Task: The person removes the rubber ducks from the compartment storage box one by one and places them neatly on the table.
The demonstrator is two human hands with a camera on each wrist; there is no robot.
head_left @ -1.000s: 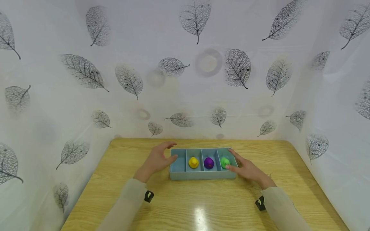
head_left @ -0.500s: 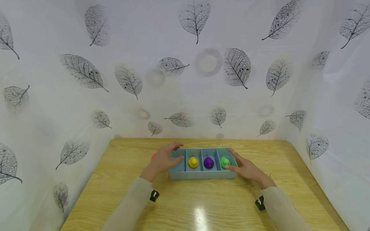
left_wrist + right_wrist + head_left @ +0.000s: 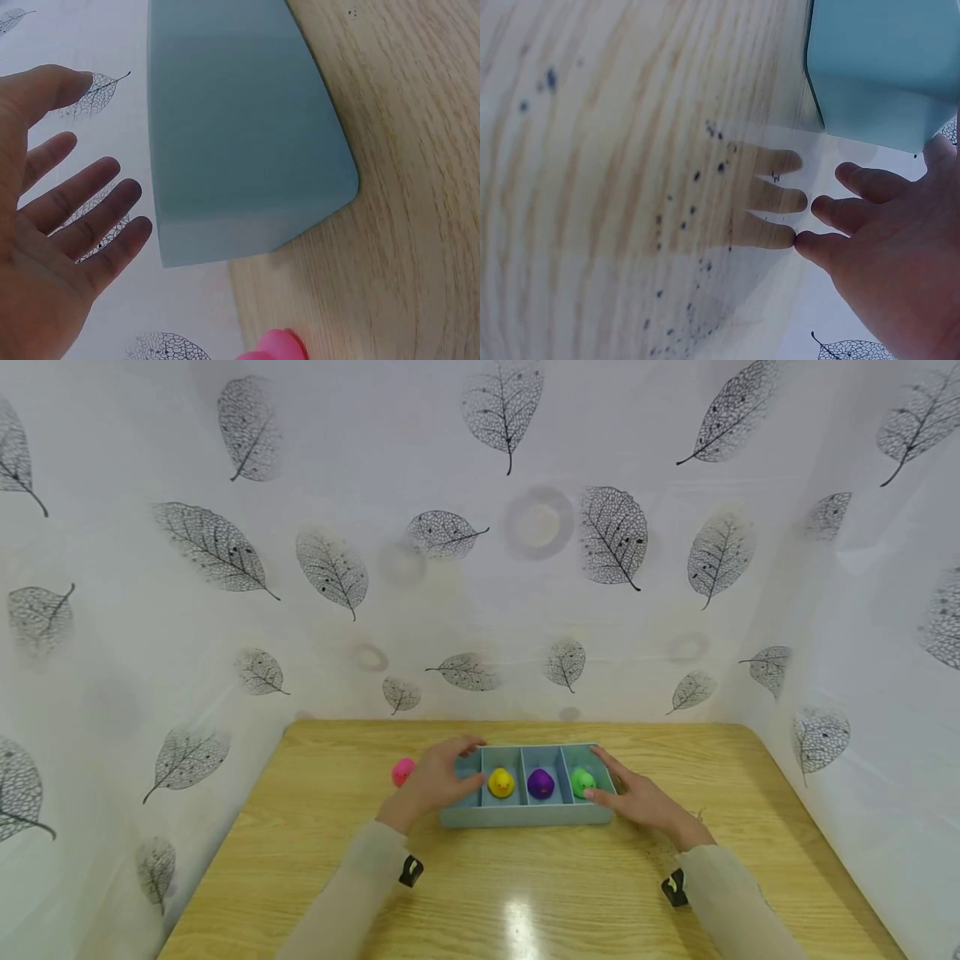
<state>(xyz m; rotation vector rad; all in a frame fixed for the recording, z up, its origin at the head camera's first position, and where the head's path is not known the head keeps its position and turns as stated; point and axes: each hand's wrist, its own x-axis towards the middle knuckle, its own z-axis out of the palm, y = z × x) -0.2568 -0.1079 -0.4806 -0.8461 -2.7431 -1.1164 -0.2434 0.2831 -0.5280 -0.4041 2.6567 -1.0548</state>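
Note:
A blue-grey divided box (image 3: 525, 815) holds a yellow duck (image 3: 501, 782), a purple duck (image 3: 541, 784) and a green duck (image 3: 582, 782) in separate compartments. Above its leftmost compartment hovers my left hand (image 3: 438, 779), thumb and fingers spread with nothing between them; in the left wrist view the hand (image 3: 67, 217) is beside the box wall (image 3: 247, 127). My right hand (image 3: 645, 802) lies at the box's right end, its thumb by the green duck and a finger on the rear rim. Beside the box (image 3: 885, 67), several right-hand fingers (image 3: 840, 214) reach past the end wall.
A pink duck (image 3: 402, 771) sits on the wooden table (image 3: 570, 893) left of the box, just behind my left hand; part of it shows in the left wrist view (image 3: 277, 346). A white leaf-patterned sheet (image 3: 450, 610) stands around the table's back and sides.
My left hand has moved right, from the box's left end to over the leftmost compartment, uncovering the pink duck. My right hand has stayed in place.

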